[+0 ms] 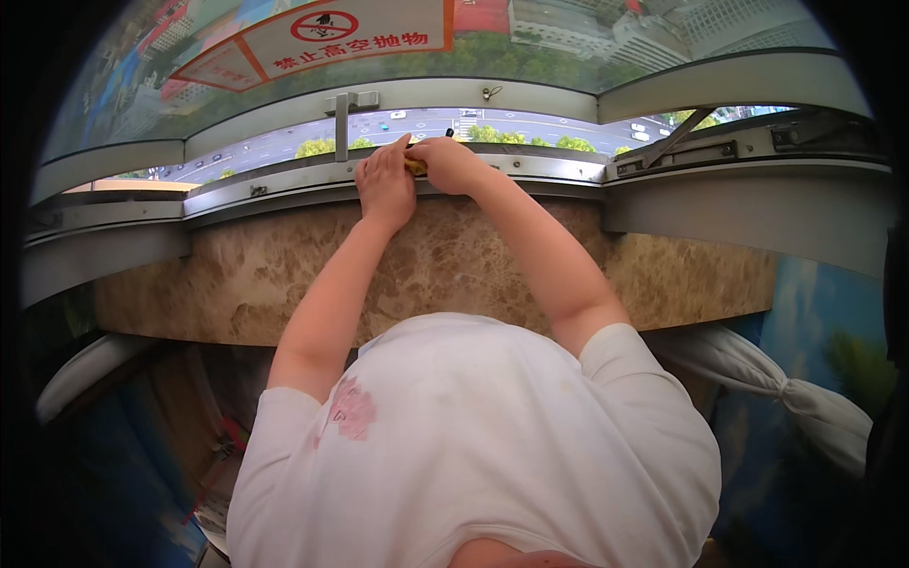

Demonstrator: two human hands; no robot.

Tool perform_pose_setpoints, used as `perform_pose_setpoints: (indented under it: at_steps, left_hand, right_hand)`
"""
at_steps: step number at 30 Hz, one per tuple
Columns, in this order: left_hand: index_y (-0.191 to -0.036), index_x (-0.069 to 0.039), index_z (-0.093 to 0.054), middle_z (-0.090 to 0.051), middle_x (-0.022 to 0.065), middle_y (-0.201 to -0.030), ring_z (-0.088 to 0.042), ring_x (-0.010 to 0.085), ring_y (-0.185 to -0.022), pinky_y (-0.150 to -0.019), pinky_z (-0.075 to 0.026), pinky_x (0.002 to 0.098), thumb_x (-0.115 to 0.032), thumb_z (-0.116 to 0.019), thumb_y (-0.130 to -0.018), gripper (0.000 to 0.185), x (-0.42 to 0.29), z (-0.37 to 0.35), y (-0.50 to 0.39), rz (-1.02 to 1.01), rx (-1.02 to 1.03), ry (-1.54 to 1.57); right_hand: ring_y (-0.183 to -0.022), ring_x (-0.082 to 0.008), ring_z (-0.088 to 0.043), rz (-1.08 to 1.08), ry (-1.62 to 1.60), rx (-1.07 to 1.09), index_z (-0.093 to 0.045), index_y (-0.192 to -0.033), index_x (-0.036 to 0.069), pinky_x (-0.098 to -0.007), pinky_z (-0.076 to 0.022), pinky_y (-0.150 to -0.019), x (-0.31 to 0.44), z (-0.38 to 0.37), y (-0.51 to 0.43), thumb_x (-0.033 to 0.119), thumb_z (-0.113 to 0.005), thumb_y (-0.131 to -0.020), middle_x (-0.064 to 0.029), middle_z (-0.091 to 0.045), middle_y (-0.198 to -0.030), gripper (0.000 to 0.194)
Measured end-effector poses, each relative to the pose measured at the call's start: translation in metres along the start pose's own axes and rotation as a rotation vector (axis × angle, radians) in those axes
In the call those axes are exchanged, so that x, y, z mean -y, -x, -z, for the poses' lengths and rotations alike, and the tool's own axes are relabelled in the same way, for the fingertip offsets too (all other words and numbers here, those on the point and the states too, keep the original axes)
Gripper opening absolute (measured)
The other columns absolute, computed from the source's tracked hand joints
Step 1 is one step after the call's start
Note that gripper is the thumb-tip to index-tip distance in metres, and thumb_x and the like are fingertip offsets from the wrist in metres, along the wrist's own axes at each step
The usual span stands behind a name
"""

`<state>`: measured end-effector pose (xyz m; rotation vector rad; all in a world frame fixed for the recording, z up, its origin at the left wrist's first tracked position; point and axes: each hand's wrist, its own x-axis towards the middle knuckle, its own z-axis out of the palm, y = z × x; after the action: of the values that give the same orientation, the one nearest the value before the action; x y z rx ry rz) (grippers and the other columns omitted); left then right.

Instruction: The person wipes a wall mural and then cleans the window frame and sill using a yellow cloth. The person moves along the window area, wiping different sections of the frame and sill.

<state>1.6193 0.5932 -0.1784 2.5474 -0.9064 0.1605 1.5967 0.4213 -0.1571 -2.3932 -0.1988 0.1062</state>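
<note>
Both my hands are together at the bottom rail of an open window frame, above the sill. My right hand is curled around a small yellow object, mostly hidden by the fingers. A black tip sticks up just beyond that hand; whether it belongs to the yellow object I cannot tell. Beside it, my left hand lies with fingers extended over the rail, against the yellow object. Its fingertips are partly hidden, so its grip is unclear. A grey window handle on the sash stands just left of the hands.
Below the rail runs a brown marble sill. The tilted sash leaves a gap over a road far below. A metal stay arm spans the right-hand opening. The glass carries a warning sticker with writing. A tied white curtain hangs at right.
</note>
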Motion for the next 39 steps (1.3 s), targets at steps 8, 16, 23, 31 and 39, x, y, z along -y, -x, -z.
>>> perform_pose_setpoints:
  at_steps: [8,16,23,31,39]
  left_hand:
    - [-0.142,-0.021,-0.049,-0.06,-0.0004,-0.128,-0.052,0.0183,-0.127,-0.107,-0.032,0.044,-0.016,-0.054,-0.098,0.045,-0.004,0.0,-0.001,-0.026,-0.045,-0.038]
    - [-0.127,-0.024,-0.062,-0.068,-0.0037,-0.117,-0.059,0.0163,-0.117,-0.099,-0.034,0.0422,-0.014,-0.051,-0.099,0.032,-0.008,0.008,-0.004,-0.051,-0.005,-0.044]
    - [-0.124,-0.024,-0.064,-0.069,-0.0043,-0.117,-0.06,0.0163,-0.115,-0.098,-0.034,0.0409,-0.015,-0.052,-0.098,0.03,-0.01,0.011,-0.004,-0.059,-0.023,-0.054]
    - [-0.125,-0.023,-0.064,-0.069,-0.0033,-0.116,-0.061,0.0171,-0.115,-0.098,-0.034,0.0415,-0.014,-0.051,-0.098,0.031,-0.01,0.013,-0.004,-0.022,0.034,0.008]
    - [-0.128,-0.021,-0.059,-0.068,-0.0019,-0.113,-0.06,0.0192,-0.115,-0.099,-0.036,0.0437,-0.012,-0.056,-0.094,0.035,-0.008,0.014,-0.002,-0.054,0.023,-0.034]
  right_hand:
    - [-0.101,-0.036,-0.07,-0.369,0.244,0.093,-0.077,-0.115,0.016,-0.0442,-0.0549,-0.09,-0.058,0.088,0.047,0.009,-0.061,-0.088,-0.0172,-0.074,-0.108,0.033]
    - [-0.1,-0.0361,-0.069,-0.446,0.027,-0.04,-0.077,-0.114,0.012,-0.0425,-0.0538,-0.091,-0.089,0.092,0.118,0.005,-0.054,-0.084,-0.0193,-0.073,-0.107,0.038]
    - [-0.099,-0.0359,-0.069,-0.693,0.145,-0.088,-0.077,-0.105,0.011,-0.0443,-0.054,-0.088,-0.078,0.103,0.12,0.016,-0.055,-0.085,-0.0172,-0.074,-0.103,0.03]
    - [-0.099,-0.0388,-0.067,-0.525,-0.007,-0.703,-0.073,-0.107,0.005,-0.0466,-0.0531,-0.088,-0.037,0.096,0.08,0.011,-0.058,-0.083,-0.0171,-0.072,-0.102,0.029]
    - [-0.101,-0.0294,-0.065,0.458,0.35,-0.662,-0.075,-0.106,0.011,-0.0415,-0.0524,-0.089,0.046,0.055,-0.025,0.003,-0.068,-0.074,-0.0069,-0.068,-0.108,0.033]
